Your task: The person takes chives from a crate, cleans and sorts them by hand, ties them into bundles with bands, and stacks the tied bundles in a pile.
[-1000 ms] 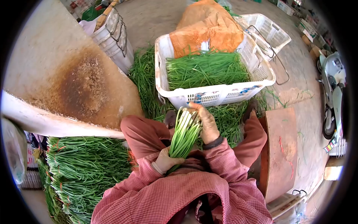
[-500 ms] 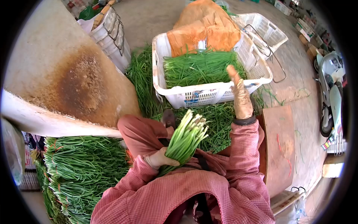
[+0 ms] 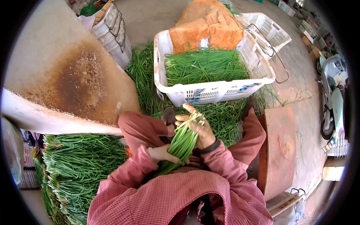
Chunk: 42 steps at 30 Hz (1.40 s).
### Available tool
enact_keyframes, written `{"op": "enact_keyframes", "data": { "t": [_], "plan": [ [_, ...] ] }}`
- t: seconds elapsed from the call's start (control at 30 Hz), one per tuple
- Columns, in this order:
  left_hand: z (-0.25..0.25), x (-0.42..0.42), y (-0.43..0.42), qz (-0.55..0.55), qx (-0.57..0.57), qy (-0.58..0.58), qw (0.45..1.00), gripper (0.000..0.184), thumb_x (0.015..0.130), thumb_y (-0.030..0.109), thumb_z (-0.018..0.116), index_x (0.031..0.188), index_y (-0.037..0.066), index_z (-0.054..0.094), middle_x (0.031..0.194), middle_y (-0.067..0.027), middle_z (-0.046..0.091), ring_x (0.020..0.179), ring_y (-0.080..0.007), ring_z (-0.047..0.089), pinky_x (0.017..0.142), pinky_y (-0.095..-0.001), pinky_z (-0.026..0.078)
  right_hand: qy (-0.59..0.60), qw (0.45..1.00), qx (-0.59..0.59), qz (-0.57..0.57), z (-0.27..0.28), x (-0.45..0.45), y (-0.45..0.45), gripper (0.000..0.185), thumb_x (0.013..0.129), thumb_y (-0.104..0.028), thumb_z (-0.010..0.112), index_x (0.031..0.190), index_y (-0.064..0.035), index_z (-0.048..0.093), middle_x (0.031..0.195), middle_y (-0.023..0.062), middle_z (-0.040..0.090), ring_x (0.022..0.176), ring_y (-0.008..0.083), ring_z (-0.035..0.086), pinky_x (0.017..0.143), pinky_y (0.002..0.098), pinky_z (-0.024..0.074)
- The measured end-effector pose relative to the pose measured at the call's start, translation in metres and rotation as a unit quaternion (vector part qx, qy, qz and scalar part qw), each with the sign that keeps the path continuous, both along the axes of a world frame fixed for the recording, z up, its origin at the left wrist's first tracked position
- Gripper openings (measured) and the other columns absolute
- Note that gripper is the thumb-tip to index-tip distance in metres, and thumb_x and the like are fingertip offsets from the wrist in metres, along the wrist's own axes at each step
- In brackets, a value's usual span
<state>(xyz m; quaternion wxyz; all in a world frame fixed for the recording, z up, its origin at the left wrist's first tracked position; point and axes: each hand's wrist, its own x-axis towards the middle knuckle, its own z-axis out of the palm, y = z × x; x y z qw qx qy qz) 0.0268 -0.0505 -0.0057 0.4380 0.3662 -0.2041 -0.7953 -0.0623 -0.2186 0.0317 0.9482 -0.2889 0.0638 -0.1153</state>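
Note:
A bunch of garlic chives, pale cut ends up, is tilted in front of my lap. My left hand is wrapped round its lower green part. At the top, my gloved right hand lies against the pale ends, its fingers apart and partly stretched past them; the palm's contact is partly hidden by the stems. Beyond my hands stands a white plastic crate, holding a layer of loose chives.
Tied chive bundles are stacked at my left, below a stained pale slab. Loose greens cover the floor between my feet. An orange cloth hangs over the crate's back. A brown board stands at my right, a scooter farther off.
My right hand has come down and left from near the crate's front rim to the bunch's pale ends. The bunch, still in my left hand, has shifted slightly and looks more compact.

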Motion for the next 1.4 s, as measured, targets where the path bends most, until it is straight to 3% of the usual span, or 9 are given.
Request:
{"op": "enact_keyframes", "data": {
  "t": [0.13, 0.27, 0.43, 0.6, 0.8, 0.97, 1.07, 1.2, 1.4],
  "plan": [
    [0.041, 0.033, -0.032, 0.158, -0.116, -0.117, 0.974, 0.07, 0.066, 0.02, 0.072, 0.121, 0.0, 0.034, 0.112, -0.0058, 0.047, 0.102, -0.014, 0.045, 0.091, -0.0285, 0.036, -0.024, 1.0, -0.014, 0.01, 0.017, 0.009, 0.005, 0.028, 0.076, -0.005, 0.062, 0.102, -0.001, 0.051, 0.082, 0.0075, 0.059, 0.076, 0.0161, 0.058, 0.072, 0.0274, 0.0494],
    [0.069, 0.038, -0.063, 0.058, -0.057, -0.096, 0.992, 0.048, 0.069, 0.007, 0.068, 0.111, 0.003, 0.046, 0.101, -0.0058, 0.054, 0.091, -0.0138, 0.052, 0.082, -0.0274, 0.042, 0.019, 0.846, -0.493, -0.202, 0.037, 0.017, 0.002, 0.04, 0.072, -0.005, 0.065, 0.108, -0.0016, 0.049, 0.114, 0.0126, 0.048, 0.099, 0.0189, 0.05, 0.078, 0.0307, 0.046],
    [0.124, 0.057, -0.103, 0.21, -0.1, -0.124, 0.965, 0.031, 0.068, 0.007, 0.066, 0.096, 0.002, 0.053, 0.078, -0.0083, 0.06, 0.07, -0.0174, 0.059, 0.064, -0.0293, 0.048, -0.046, 0.977, -0.175, -0.109, 0.052, 0.061, -0.062, 0.104, 0.066, -0.04, 0.07, 0.134, -0.0057, -0.002, 0.113, 0.0213, 0.046, 0.101, 0.0254, 0.05, 0.078, 0.0295, 0.0471],
    [0.184, 0.148, -0.089, 0.486, -0.233, -0.016, 0.842, 0.035, 0.07, 0.008, 0.063, 0.101, 0.005, 0.049, 0.074, -0.0034, 0.057, 0.07, -0.0185, 0.057, 0.069, -0.0301, 0.048, 0.026, 0.887, -0.4, 0.228, 0.008, 0.036, -0.007, 0.042, 0.073, -0.023, 0.067, 0.108, -0.0049, 0.054, 0.1, 0.013, 0.058, 0.089, 0.0164, 0.056, 0.07, 0.0288, 0.0468],
    [0.167, 0.199, -0.014, 0.657, -0.271, -0.115, 0.694, 0.019, 0.076, 0.004, 0.056, 0.095, 0.003, 0.052, 0.076, -0.0072, 0.058, 0.069, -0.0198, 0.058, 0.066, -0.0326, 0.051, 0.542, 0.348, -0.735, 0.214, -0.09, -0.044, -0.129, 0.063, 0.064, -0.034, 0.068, 0.115, -0.003, 0.048, 0.104, 0.0194, 0.056, 0.098, 0.0282, 0.054, 0.085, 0.0366, 0.042],
    [0.148, 0.144, -0.038, 0.639, -0.257, -0.053, 0.723, 0.021, 0.072, 0.007, 0.063, 0.091, 0.006, 0.052, 0.076, -0.006, 0.058, 0.07, -0.0192, 0.059, 0.066, -0.0299, 0.052, 0.046, 0.721, -0.621, -0.305, 0.052, -0.002, -0.084, 0.08, 0.066, -0.026, 0.07, 0.128, 0.0006, 0.027, 0.124, 0.0231, 0.036, 0.109, 0.0338, 0.043, 0.087, 0.039, 0.0394],
    [0.132, 0.105, -0.061, 0.616, -0.258, 0.015, 0.744, 0.023, 0.07, 0.008, 0.065, 0.09, 0.009, 0.053, 0.079, -0.0041, 0.059, 0.073, -0.0187, 0.059, 0.069, -0.0308, 0.051, 0.003, 0.504, -0.821, -0.269, 0.079, 0.04, -0.02, 0.1, 0.059, -0.034, 0.073, 0.131, 0.0027, 0.013, 0.123, 0.0217, 0.037, 0.108, 0.0376, 0.04, 0.097, 0.038, 0.0293],
    [0.104, 0.082, -0.069, 0.615, -0.29, 0.126, 0.722, 0.041, 0.072, 0.01, 0.064, 0.109, 0.009, 0.046, 0.095, -0.0065, 0.057, 0.091, -0.0207, 0.054, 0.081, -0.0344, 0.046, 0.208, 0.615, -0.761, -0.02, 0.072, 0.07, 0.002, 0.08, 0.061, -0.026, 0.067, 0.126, 0.0012, 0.028, 0.09, 0.0199, 0.058, 0.076, 0.0324, 0.058, 0.064, 0.0373, 0.0469],
    [0.098, 0.09, -0.049, 0.623, -0.366, 0.124, 0.68, 0.057, 0.073, 0.016, 0.063, 0.121, 0.002, 0.035, 0.118, -0.0147, 0.046, 0.11, -0.0263, 0.045, 0.093, -0.0398, 0.039, 0.104, 0.444, -0.889, -0.036, 0.116, 0.121, 0.025, 0.064, 0.061, -0.014, 0.065, 0.116, 0.0016, 0.036, 0.081, 0.0173, 0.058, 0.074, 0.0315, 0.059, 0.06, 0.037, 0.0479]
  ]
}}
